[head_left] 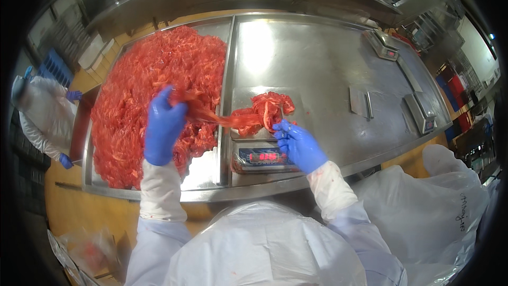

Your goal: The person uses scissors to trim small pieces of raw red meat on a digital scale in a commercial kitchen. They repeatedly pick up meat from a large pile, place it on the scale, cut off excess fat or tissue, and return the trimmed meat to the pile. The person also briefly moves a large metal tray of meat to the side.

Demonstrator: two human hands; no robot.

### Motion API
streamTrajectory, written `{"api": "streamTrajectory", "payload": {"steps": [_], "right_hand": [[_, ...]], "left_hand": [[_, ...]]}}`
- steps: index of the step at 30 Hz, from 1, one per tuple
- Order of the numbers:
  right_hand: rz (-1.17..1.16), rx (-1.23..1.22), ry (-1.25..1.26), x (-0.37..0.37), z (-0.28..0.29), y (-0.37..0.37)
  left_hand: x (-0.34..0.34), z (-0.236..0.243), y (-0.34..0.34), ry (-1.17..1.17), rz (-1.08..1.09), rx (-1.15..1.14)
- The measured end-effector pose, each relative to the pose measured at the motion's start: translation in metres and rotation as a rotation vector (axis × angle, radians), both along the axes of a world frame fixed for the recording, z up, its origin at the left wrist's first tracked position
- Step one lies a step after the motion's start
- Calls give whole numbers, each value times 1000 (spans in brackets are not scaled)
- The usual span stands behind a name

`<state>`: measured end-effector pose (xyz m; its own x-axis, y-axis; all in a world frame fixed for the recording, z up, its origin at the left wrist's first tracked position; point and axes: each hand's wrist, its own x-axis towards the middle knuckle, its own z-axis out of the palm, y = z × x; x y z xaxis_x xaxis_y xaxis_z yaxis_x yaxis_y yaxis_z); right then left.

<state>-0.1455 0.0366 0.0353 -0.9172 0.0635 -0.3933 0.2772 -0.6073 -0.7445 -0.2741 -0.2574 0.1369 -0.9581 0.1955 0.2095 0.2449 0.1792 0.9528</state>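
The left hand's grip (165, 130) holds a blurred strip of raw red meat (206, 116), which stretches across the raised steel divider (227, 74) to the digital scale (244, 157). The right hand's grip (299, 145) is narrow, fingertips at the meat pieces (270, 107) on the scale. A large meat heap (159, 63) fills the desk's (317, 74) left section; two more scales (382, 46) stand far right. A co-worker (47, 114) stands beyond the heap.

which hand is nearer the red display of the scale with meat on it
Right. The right hand is just right of the red display; the left hand is farther off, to its left.
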Motion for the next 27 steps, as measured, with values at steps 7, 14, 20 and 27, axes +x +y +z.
{"api": "streamTrajectory", "payload": {"steps": [7,14,20,27], "right_hand": [[73,1,33,36,7,12],[1,14,201,50,31,31],[-57,154,196,46,40,28],[350,388,-7,29,39,-37]], "left_hand": [[-47,-42,-65,81,342,151],[-42,-88,-50,-62,38,-720],[-42,-85,-17,328,96,-769],[-25,-111,49,463,-391,-552]]}}
